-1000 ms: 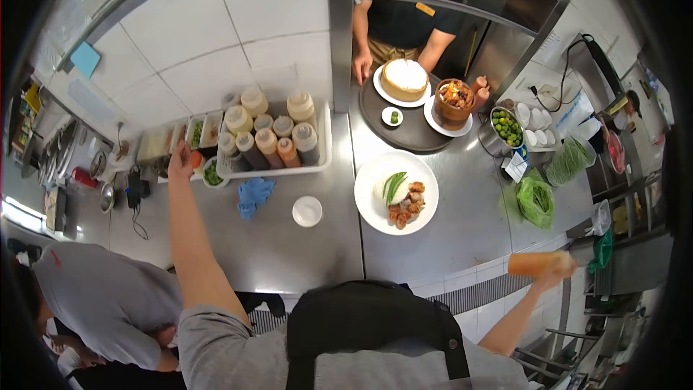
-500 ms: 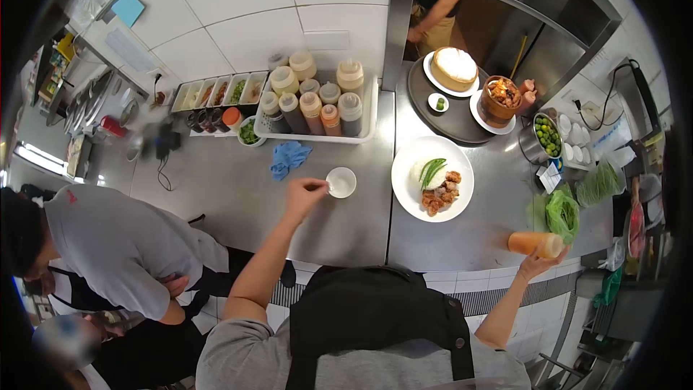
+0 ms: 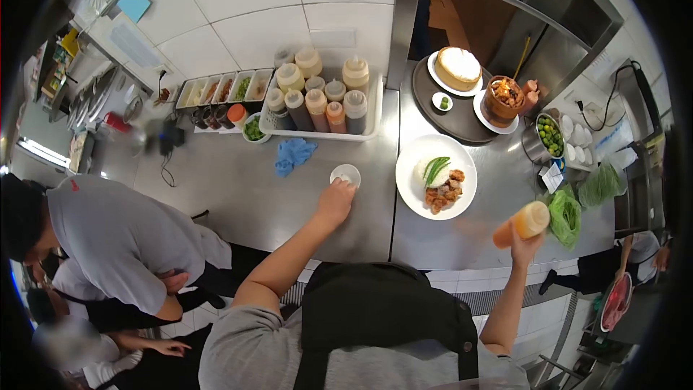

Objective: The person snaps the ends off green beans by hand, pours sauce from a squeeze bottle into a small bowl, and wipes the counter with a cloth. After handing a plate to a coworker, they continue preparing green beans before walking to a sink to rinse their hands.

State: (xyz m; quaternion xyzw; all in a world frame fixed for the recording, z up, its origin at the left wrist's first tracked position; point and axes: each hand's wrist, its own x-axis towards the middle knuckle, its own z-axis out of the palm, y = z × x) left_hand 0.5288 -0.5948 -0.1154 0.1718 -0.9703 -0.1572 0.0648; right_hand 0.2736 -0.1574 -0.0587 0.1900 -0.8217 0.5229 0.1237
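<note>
My left hand [image 3: 337, 202] is at the near rim of a small white cup [image 3: 346, 173] on the steel counter; its fingers are bent together and their tips are partly hidden. My right hand [image 3: 525, 242] is wrapped round a squeeze bottle [image 3: 521, 224] with orange sauce, held tilted above the counter's right part. Between the hands lies a white plate [image 3: 410, 195] with rice, green slices [image 3: 436, 170] and browned meat pieces [image 3: 444, 193]. A blue crumpled cloth [image 3: 294, 156] is left of the cup.
A white basket [image 3: 317, 134] of squeeze bottles stands at the back. A round dark tray [image 3: 433, 115] holds dishes. Green bags [image 3: 565, 217] and a pot of green fruit [image 3: 543, 141] are at right. People [image 3: 123, 238] stand at left; another person [image 3: 635, 260] is at far right.
My left hand has moved right, over the cup's near side. My right hand has lifted the bottle and brought it left and tilted. A person carrying a tray has appeared at far right.
</note>
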